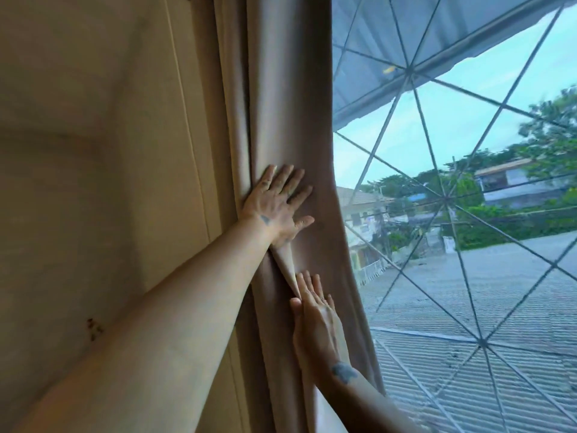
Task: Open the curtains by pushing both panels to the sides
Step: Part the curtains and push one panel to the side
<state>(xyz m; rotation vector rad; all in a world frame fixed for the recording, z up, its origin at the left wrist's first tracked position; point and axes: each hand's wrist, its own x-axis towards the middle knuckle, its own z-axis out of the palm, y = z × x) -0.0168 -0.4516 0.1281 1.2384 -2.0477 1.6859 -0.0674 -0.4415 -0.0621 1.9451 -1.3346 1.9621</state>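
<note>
Against the one visible curtain panel [281, 120], two hands press flat, neither grip closed on cloth: the left hand [276, 204] with fingers spread, the right hand [315, 310] just below. Bunched folds sit beside the wall [93, 151], leaving the window [468, 214] uncovered.

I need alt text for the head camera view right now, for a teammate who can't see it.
Both hands press flat on a gathered beige curtain panel beside the wall, the left hand spread open higher up and the right hand lower. To the right, the uncovered window with its crossed metal grille shows rooftops, houses and trees.
</note>
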